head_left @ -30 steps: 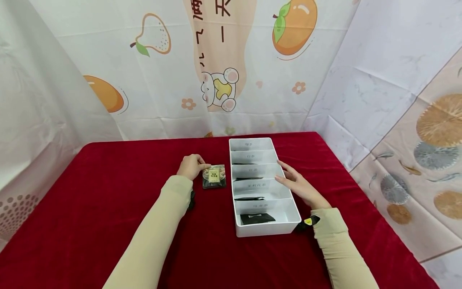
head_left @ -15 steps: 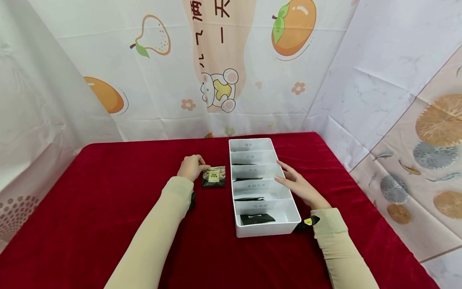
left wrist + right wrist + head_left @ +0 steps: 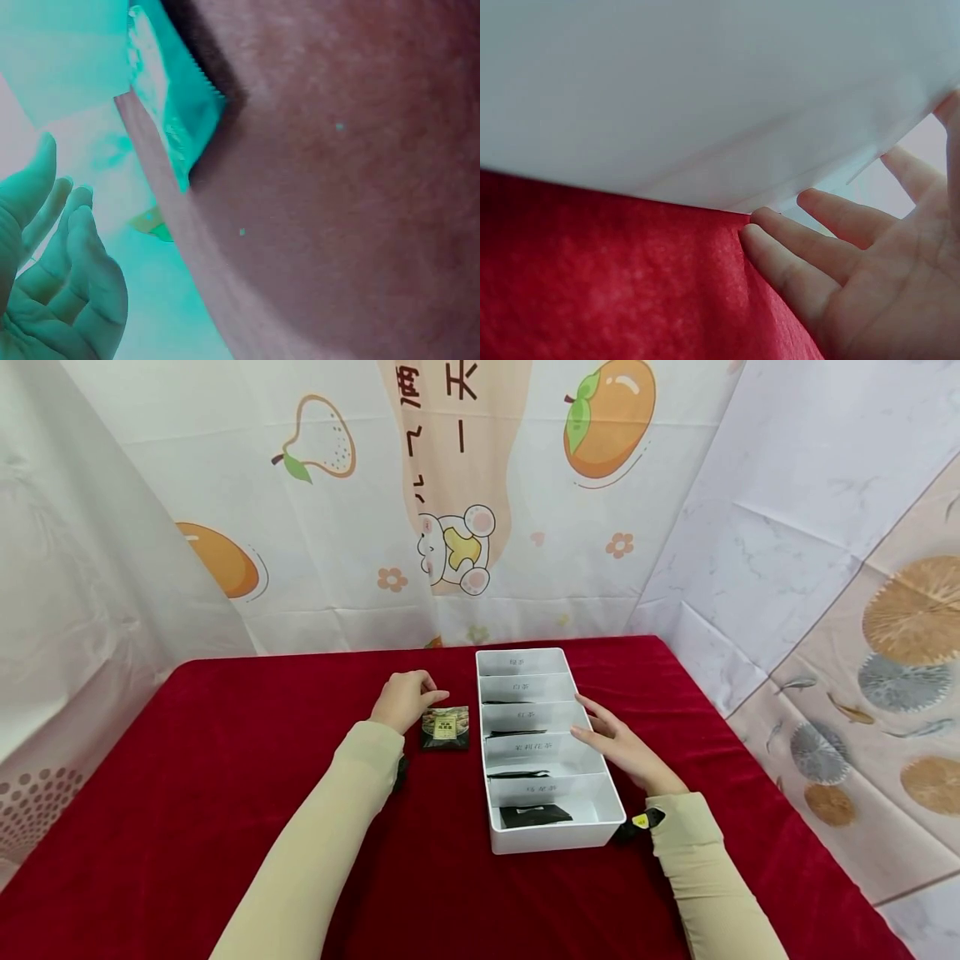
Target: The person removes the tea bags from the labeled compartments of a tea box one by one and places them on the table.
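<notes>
A small flat packet (image 3: 446, 728) with a food picture, a yellow label and a dark lower part lies on the red cloth, left of the white divided box (image 3: 555, 837). Just beyond the packet's upper left corner is my left hand (image 3: 407, 697), its loosely bent fingers and thumb holding nothing. The left wrist view shows a gap between that hand (image 3: 64, 285) and the packet (image 3: 180, 105). My right hand (image 3: 622, 745) rests against the box's right side with fingers spread. In the right wrist view its fingertips (image 3: 761, 217) are right at the box wall (image 3: 667, 97).
Dark packets stand or lie in several of the box's labelled compartments, including a black packet (image 3: 534, 815) in the nearest one. Red cloth (image 3: 225, 777) covers the table. Printed white curtains (image 3: 337, 552) hang behind it and along both sides.
My left fingers were at the packet's upper edge; they have come off it, and the hand has shifted slightly up and right. The packet stays put; my right hand has not moved.
</notes>
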`<state>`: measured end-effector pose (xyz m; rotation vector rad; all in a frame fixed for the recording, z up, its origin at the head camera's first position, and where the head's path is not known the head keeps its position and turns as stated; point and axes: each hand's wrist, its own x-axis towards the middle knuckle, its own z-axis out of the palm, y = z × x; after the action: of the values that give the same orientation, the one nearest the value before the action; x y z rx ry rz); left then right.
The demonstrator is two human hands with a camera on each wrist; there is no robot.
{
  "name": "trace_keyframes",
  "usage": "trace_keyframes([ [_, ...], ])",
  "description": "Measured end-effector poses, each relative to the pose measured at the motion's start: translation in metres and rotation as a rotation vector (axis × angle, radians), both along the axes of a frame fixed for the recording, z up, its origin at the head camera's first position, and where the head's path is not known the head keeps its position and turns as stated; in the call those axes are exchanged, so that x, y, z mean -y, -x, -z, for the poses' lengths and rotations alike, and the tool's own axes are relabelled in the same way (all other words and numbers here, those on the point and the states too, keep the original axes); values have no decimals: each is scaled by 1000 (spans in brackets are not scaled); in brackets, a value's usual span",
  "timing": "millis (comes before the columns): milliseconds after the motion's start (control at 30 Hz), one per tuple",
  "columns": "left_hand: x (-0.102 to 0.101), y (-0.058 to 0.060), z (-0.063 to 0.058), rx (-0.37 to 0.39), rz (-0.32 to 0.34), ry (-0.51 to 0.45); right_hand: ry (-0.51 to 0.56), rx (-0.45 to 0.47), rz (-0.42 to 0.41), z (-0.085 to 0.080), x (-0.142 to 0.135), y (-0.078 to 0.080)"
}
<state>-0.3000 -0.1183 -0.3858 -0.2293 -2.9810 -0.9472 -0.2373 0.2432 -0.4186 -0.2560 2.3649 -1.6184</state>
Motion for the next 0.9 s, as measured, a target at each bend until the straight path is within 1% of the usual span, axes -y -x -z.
trace_keyframes([
  [133, 0, -3, -7, -26, 6, -31, 2, 2, -1, 0, 1, 0],
  [400, -2, -17, -31, -136, 45, -112, -4, 6, 6, 0, 0, 1],
  [600, -10, -27, -43, -200, 80, -102, -4, -1, 2, 1, 0, 0],
  [733, -17, -36, -48, -227, 105, -82, -6, 0, 2, 1, 0, 0],
  [900, -27, -55, -51, -281, 165, -86, -9, -6, -2, -1, 2, -1],
])
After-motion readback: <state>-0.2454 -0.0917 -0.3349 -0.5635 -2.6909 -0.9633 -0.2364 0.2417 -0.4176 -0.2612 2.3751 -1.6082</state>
